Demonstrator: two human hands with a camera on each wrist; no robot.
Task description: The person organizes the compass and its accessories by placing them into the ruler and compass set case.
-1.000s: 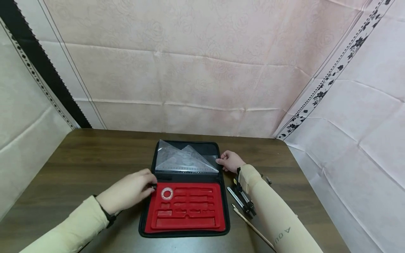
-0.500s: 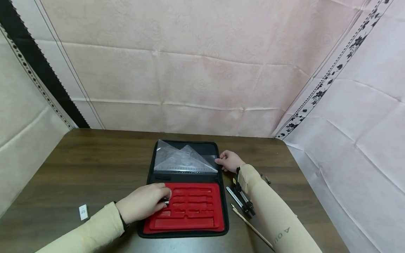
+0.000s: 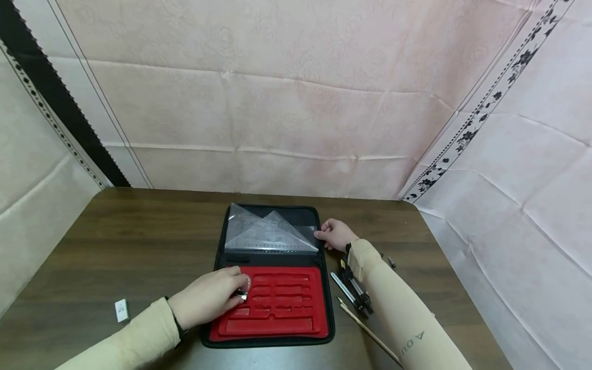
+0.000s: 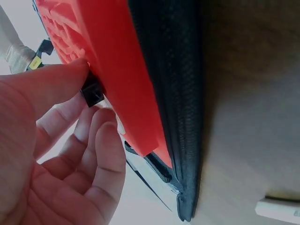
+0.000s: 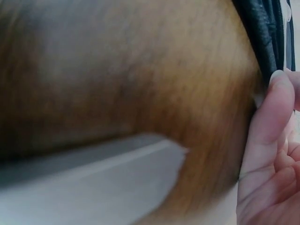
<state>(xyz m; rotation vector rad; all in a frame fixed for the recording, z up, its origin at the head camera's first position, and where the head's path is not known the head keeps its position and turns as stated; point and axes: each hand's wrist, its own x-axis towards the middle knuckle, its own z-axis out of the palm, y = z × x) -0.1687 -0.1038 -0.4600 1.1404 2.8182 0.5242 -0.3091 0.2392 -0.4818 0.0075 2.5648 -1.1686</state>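
Note:
An open black zip case (image 3: 270, 343) lies on the table, with a red moulded tray (image 3: 273, 326) in its near half. My left hand (image 3: 208, 298) is over the tray's left side and pinches a small black block (image 4: 92, 90) with a shiny part between thumb and fingers. Right beside those fingertips the white ring (image 3: 248, 282) in the tray is mostly hidden. Clear plastic set squares (image 3: 273, 237) lie in the case's far half. At the right edge of that half, my right hand (image 3: 338, 235) grips the case rim, thumb against the black edge (image 5: 265, 42).
A white eraser-like block (image 3: 122, 310) lies on the table (image 3: 152, 246) to the left. Right of the case are a compass (image 3: 358, 293), a silver pen-like rod (image 3: 341, 283) and a thin pale stick (image 3: 370, 333), close to the right sleeve. Patterned cloth (image 3: 296, 123) hangs behind.
My left hand has moved right, from the case's left edge to over the tray by the white ring, uncovering the white block on the table. My right hand stays at the rim.

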